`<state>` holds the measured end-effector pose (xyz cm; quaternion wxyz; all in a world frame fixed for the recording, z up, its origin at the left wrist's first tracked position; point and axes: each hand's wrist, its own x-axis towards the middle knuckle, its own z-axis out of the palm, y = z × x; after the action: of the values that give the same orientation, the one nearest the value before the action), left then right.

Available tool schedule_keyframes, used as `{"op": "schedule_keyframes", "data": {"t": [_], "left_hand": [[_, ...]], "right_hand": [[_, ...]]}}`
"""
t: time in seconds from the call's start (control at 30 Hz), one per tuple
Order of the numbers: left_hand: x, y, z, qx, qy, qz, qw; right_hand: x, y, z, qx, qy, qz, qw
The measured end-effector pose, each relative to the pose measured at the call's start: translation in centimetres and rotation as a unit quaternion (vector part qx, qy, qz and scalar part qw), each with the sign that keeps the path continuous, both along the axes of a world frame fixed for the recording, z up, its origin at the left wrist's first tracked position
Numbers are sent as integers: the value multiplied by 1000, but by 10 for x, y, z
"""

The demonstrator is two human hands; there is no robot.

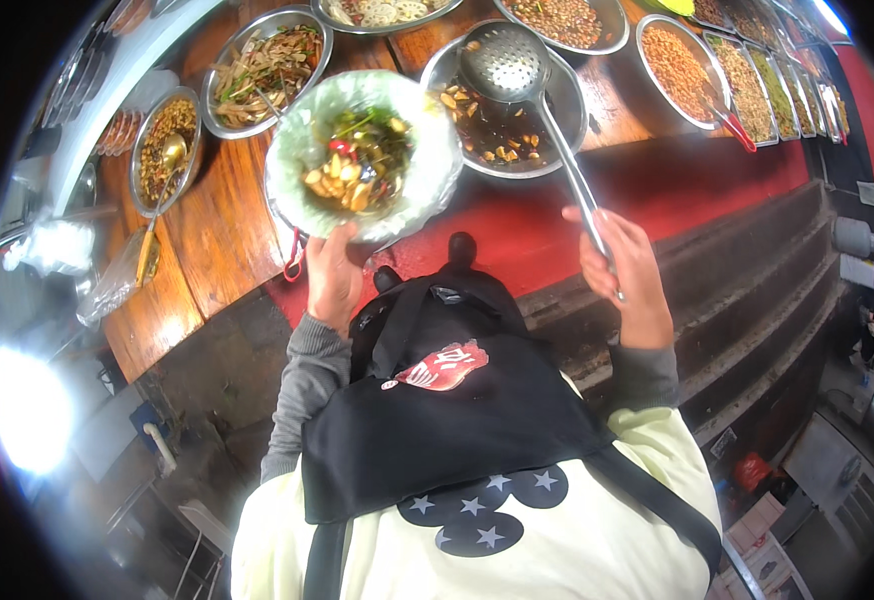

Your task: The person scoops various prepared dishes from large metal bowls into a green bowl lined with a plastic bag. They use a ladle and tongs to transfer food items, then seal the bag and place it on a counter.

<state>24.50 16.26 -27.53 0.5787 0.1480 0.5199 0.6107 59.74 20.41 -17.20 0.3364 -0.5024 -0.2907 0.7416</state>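
Observation:
My left hand (335,274) grips the near rim of a pale green bowl (287,154) lined with clear plastic film. Inside the bowl are peeled garlic cloves (343,187), leafy greens (373,139) and a bit of red chili in dark liquid. In my right hand (624,270) is the handle of a metal slotted ladle (506,64). Its perforated head is over a steel basin (572,142) of dark brown liquid with garlic cloves floating in it. The bowl is beside that basin, to its left, and hides part of the table edge.
On the wooden table (219,247) stand a basin of sliced mixed food (268,75), a chili-oil bowl (169,142) with a spoon, lotus root slices (388,11) and a bowl of chopped orange food (675,67). Rectangular trays (748,90) line the right. Concrete steps (737,277) rise beside me.

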Motion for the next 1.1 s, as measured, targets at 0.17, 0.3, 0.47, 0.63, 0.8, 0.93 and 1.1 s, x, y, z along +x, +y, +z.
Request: {"op": "schedule_keyframes", "data": {"t": [0.17,0.3,0.47,0.63,0.8,0.93,1.1], "left_hand": [[2,-17,25,7,-24,35,999],[-1,-24,35,-25,-34,29,999],[1,-31,40,-9,-47,40,998],[0,-33,43,-32,-22,46,998],[-2,-32,47,-25,-20,48,998],[0,-31,50,-24,-13,49,998],[4,-30,55,-24,-5,63,998]], "right_hand": [[-10,50,-76,-32,-174,-7,984],[-28,64,-101,172,-418,121,884],[13,51,-71,212,-443,227,841],[26,51,-72,131,-424,124,887],[17,53,-79,24,-388,165,906],[-1,76,-89,232,-470,141,840],[-8,88,-106,279,-495,186,802]]}}
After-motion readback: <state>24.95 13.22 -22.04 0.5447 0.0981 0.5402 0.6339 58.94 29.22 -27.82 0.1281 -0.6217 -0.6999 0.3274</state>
